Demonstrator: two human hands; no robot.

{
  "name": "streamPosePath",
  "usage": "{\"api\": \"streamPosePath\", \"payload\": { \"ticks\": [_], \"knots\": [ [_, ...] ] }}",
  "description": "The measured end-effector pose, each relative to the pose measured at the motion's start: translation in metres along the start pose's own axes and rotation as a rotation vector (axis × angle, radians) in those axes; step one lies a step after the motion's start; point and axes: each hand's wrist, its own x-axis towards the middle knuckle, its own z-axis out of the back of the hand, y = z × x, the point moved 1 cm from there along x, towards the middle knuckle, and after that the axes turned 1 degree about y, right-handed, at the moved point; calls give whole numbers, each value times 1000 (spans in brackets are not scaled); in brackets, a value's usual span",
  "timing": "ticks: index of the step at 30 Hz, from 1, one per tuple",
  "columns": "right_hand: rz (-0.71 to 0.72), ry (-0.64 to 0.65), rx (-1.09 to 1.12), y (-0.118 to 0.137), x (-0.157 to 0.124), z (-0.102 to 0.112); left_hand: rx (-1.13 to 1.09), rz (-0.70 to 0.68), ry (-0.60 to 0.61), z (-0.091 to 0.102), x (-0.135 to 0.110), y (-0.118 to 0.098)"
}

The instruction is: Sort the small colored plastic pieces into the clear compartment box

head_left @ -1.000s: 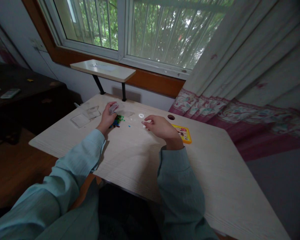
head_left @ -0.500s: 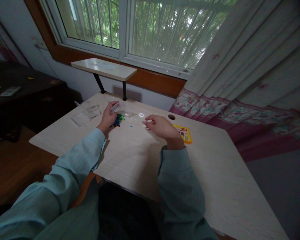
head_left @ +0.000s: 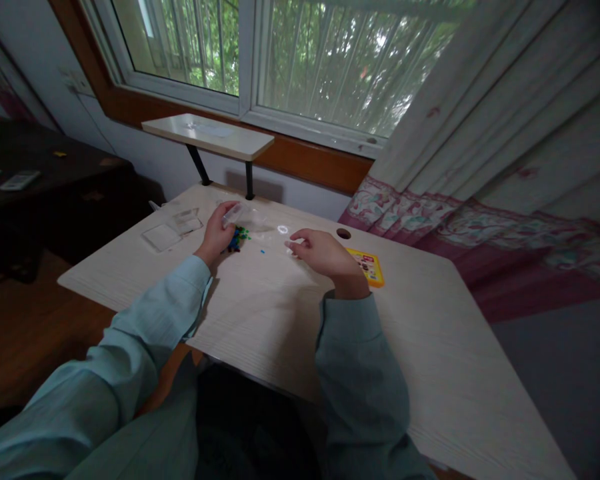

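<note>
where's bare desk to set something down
Bare: the near desk between the sleeves, and the stretch right of the yellow card. Crowded: the far strip, with clear trays, coloured pieces by the left hand and its clear packet, then the right hand.

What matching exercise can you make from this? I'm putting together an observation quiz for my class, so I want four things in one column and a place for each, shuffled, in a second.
Things
1. clear bag
2. yellow card
3. small coloured pieces
4. remote control

Places
A. on the dark cabinet at far left
B. on the desk, just right of the right hand
C. held in the left hand
D. on the desk, close beside the left hand

Pairs: 1-C; 2-B; 3-D; 4-A
</note>
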Motion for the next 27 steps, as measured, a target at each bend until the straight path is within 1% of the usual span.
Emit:
{"api": "streamPosePath", "payload": {
  "ticks": [4,8,15,18,20,23,25,27],
  "knots": [
    [13,-9,0,0,0,0,-34,1,-21,0,1,1],
    [3,-5,-3,-1,0,0,-54,47,-25,-1,1,3],
    [5,-4,1,-1,-1,0,-141,42,-12,-2,-1,-6],
    [1,3,3,-1,-1,0,-194,67,-15,-5,-1,-5],
    [-9,15,9,0,-1,0,-293,103,-52,-6,0,-4],
    [-8,21,6,2,-1,1,-532,184,-81,-7,2,-6],
    [-4,18,-9,3,-1,1,-697,296,-41,-9,1,-11],
    [9,18,-7,4,-1,-1,-853,434,32,-13,-1,-19]
  ]
}}
